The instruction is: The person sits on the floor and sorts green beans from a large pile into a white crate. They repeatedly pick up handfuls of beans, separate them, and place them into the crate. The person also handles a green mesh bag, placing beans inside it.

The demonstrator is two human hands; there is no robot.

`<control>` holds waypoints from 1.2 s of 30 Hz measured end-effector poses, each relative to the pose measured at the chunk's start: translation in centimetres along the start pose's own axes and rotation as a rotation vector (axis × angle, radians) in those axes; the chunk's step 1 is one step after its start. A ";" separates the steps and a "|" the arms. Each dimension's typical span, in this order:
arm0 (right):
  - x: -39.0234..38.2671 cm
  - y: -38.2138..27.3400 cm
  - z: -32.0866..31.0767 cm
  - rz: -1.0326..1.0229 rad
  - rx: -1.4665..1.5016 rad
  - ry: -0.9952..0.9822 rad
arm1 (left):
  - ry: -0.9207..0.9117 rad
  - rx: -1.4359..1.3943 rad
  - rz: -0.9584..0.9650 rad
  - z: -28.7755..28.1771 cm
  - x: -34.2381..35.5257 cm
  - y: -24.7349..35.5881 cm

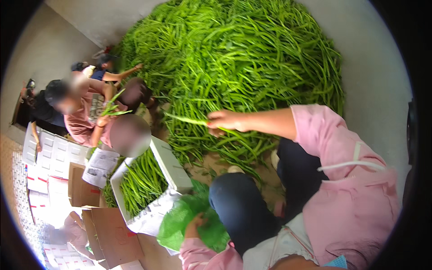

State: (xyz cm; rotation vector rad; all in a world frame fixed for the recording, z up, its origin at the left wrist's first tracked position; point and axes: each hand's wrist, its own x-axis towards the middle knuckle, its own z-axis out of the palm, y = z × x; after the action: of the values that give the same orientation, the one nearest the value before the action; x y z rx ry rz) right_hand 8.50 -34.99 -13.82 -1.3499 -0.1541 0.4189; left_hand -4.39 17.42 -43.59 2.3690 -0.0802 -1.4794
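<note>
My right hand (225, 122), reaching across from the right, is closed around a few long green chili peppers (186, 119). They stick out on both sides of the fingers, in front of a big heap of the same peppers (234, 58). Down by my left knee, my left hand (195, 226) grips a crumpled green plastic bag (173, 225); folds hide part of the fingers. Just left of the bag stands a white foam box (170, 167) with green chili peppers (141, 182) lined up inside and paper hanging over its near edge.
A co-worker in a pink shirt (81, 119) sits left of the box, holding peppers (112, 108). Another person's arm (123, 74) reaches to the heap. Cardboard boxes (114, 236) and white foam boxes (58, 150) stand at left. Pale walls (373, 58) enclose the heap.
</note>
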 end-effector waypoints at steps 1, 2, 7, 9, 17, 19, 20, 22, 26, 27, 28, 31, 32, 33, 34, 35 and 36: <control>0.3 -0.2 0.2 0.017 0.112 0.030 | 0.065 -0.086 -0.011 -0.6 -1.0 1.8; -1.2 1.1 -2.0 0.022 0.150 0.058 | 0.076 -0.054 0.153 0.6 -1.9 10.0; 1.9 -3.8 1.0 -0.190 0.515 -0.063 | 0.557 -0.484 0.479 -7.1 -15.4 19.6; 1.9 -4.4 1.8 -0.176 0.656 -0.088 | 0.620 -0.580 0.566 -7.7 -17.9 23.9; 2.6 -4.4 2.3 -0.153 0.998 -0.289 | 0.333 -0.824 0.857 -8.3 -19.6 37.1; 2.3 -3.5 1.1 -0.182 0.961 -0.271 | 0.172 -0.796 0.867 -7.8 -19.5 40.6; 2.4 -3.0 1.4 -0.154 0.973 -0.237 | 0.103 -0.724 0.879 -7.9 -19.2 41.3; 3.5 -3.0 3.6 -0.106 0.923 -0.166 | 0.051 -0.881 0.866 -9.3 -19.8 42.4; 1.4 -3.0 5.0 -0.082 0.542 0.038 | 0.179 -1.011 0.880 -10.8 -17.2 44.2; 1.3 -3.4 4.7 -0.073 0.401 0.029 | 0.242 -1.089 0.743 -11.2 -16.6 44.7; 1.5 -3.6 4.3 -0.063 0.259 0.020 | 0.256 -1.115 0.827 -11.6 -16.2 44.9; 3.0 -0.9 1.5 -0.360 -0.116 0.081 | 0.396 -1.227 0.975 -12.9 -14.8 46.0; 3.5 0.3 -0.8 -0.352 -0.180 0.022 | 0.490 -1.221 0.952 -13.8 -14.2 45.9; 3.4 0.4 -3.3 -0.281 -0.350 -0.031 | 0.475 -1.185 0.979 -15.1 -14.7 45.5; 3.9 2.3 -6.3 -0.234 -0.478 -0.032 | 0.462 -1.157 0.996 -15.8 -14.7 44.6; 4.5 5.0 -10.0 -0.098 -0.696 -0.025 | 0.444 -1.079 1.009 -16.1 -14.1 43.7; 4.3 8.5 -13.2 0.048 -0.766 0.159 | 0.461 -1.103 0.971 -15.9 -13.1 43.4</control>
State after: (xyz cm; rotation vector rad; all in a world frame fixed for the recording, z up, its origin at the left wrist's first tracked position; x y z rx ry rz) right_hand 15.23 -44.07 -25.50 -2.1370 -0.1567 0.2965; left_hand 9.48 -16.20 -12.24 1.3202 -0.1964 -0.3000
